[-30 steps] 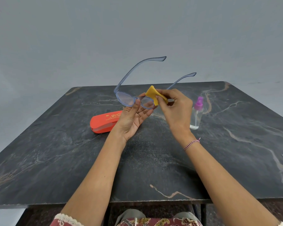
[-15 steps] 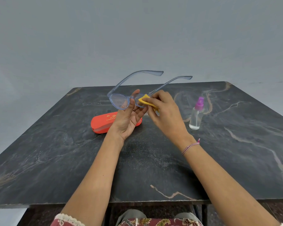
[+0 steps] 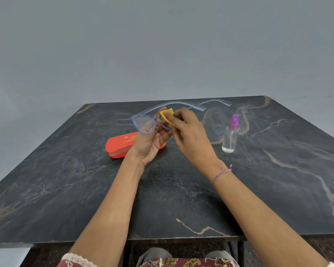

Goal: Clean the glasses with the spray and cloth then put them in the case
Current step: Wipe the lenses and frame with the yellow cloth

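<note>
On the head camera I see the left hand [image 3: 150, 145] curled around the blue-framed glasses [image 3: 145, 125] near the bridge, holding them above the dark marble table [image 3: 66, 180]. The right hand [image 3: 189, 135] pinches the folded yellow cloth [image 3: 167, 115] against the other lens. The orange case [image 3: 118, 145] lies just behind the left hand, and the purple-capped spray bottle [image 3: 230, 135] stands upright to the right.

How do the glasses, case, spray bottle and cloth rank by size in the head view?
1. Glasses, arms spread, but held nearer the camera.
2. Orange case, partly behind the left hand; its rank against the glasses is unsure.
3. Spray bottle.
4. Yellow cloth, mostly hidden by the right hand.
</note>
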